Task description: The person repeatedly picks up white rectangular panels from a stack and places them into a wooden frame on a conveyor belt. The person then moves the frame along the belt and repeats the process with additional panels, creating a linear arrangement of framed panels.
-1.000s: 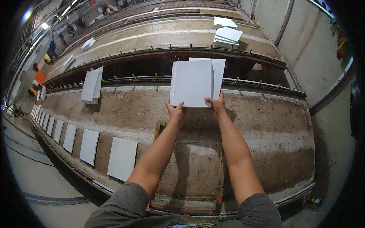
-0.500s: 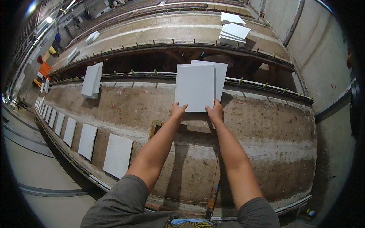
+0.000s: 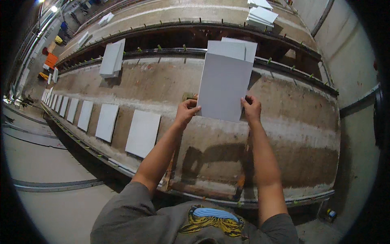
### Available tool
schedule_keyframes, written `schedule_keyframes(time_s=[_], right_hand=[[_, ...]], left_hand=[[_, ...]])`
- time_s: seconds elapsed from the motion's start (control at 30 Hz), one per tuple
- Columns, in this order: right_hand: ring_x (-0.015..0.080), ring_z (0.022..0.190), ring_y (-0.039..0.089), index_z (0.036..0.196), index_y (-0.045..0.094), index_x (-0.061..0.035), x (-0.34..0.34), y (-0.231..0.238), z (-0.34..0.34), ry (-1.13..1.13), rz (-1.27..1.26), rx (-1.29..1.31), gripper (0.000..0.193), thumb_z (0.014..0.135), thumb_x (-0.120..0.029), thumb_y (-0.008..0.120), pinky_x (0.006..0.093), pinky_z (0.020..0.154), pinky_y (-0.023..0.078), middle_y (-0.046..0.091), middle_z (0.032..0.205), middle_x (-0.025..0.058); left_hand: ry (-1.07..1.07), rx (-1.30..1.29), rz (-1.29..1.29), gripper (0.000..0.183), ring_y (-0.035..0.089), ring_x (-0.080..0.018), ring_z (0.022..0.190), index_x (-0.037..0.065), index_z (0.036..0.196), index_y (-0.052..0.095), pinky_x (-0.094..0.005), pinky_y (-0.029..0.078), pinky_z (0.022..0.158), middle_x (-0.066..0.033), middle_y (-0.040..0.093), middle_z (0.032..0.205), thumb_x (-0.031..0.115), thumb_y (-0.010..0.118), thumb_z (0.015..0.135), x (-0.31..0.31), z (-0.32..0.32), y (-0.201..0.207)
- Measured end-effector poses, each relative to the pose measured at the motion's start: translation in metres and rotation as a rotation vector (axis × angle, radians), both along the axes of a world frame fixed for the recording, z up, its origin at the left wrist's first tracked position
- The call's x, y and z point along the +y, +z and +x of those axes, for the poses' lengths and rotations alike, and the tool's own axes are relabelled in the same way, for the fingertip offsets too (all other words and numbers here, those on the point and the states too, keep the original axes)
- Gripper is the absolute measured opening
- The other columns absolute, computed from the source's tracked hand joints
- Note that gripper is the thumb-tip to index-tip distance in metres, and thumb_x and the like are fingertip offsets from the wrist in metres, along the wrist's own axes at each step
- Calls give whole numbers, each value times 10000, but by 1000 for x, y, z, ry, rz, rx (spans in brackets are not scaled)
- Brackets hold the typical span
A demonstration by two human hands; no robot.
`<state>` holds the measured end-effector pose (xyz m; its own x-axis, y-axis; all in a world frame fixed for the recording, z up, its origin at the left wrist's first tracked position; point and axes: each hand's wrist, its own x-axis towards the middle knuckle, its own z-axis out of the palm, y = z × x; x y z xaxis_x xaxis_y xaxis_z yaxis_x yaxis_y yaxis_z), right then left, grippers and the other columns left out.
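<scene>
Held panel: we see a flat, pale grey-white rectangular panel [image 3: 223, 89] in the air above the bench, its shadow on the surface nearer the body.
Left hand: the left hand [image 3: 187, 112] grasps that panel by its near left corner, thumb on the face.
Right hand: the right hand [image 3: 252, 109] grasps its right edge near the other close corner, fingers curled in.
Stack beyond: we see white rectangular panels [image 3: 239, 46] piled askew behind the held one; we cannot tell whether it touches them.
Bench: a long, brown-stained bench [image 3: 292, 150] with pale streaks lies beneath.
Row at left: white rectangular panels [image 3: 143, 132] lie spaced apart along the bench's near edge.
Second stack: more white panels [image 3: 112, 57] stand piled toward the bench's far edge.
Slip risk: as we judge it, gripping only near the close end could let the far end dip or twist.
Knock risk: a dipping far end could scrape the skewed pile and shift its top panel.
</scene>
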<state>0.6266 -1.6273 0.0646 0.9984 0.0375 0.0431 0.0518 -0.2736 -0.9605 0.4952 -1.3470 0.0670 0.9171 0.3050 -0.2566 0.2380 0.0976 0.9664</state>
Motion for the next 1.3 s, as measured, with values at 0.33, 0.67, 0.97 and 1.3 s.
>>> schedule_keyframes(time_s=[0.33,0.67,0.97,1.3], right_hand=[[237,755,694,966,721,-5,-15,-65,-192,-26,-261,145,268,790,-196,786,379,719,533,730,832,137],[208,759,682,1008,726,10,-16,-93,-239,-34,-428,232,292,777,-154,798,354,722,533,728,838,130],[255,812,716,1028,748,-27,-11,-81,-248,-18,-495,274,309,774,-196,800,373,755,550,747,880,141],[253,802,713,990,752,-31,-8,-85,-257,-51,-480,263,291,764,-206,810,374,754,547,741,863,134]], left_hand=[[-53,117,693,288,699,-322,841,-9,972,736,-404,550,760,-191,715,900,212,793,797,-23,-174,-45],[-286,252,971,268,700,-397,868,37,908,764,-489,556,772,-206,723,921,297,721,861,-29,-199,-52],[-329,433,1070,279,714,-401,886,18,883,755,-485,587,772,-239,718,897,295,731,861,-37,-202,-53],[-358,495,1080,253,714,-403,893,9,903,738,-490,587,783,-235,721,939,254,741,838,-34,-199,-63]])
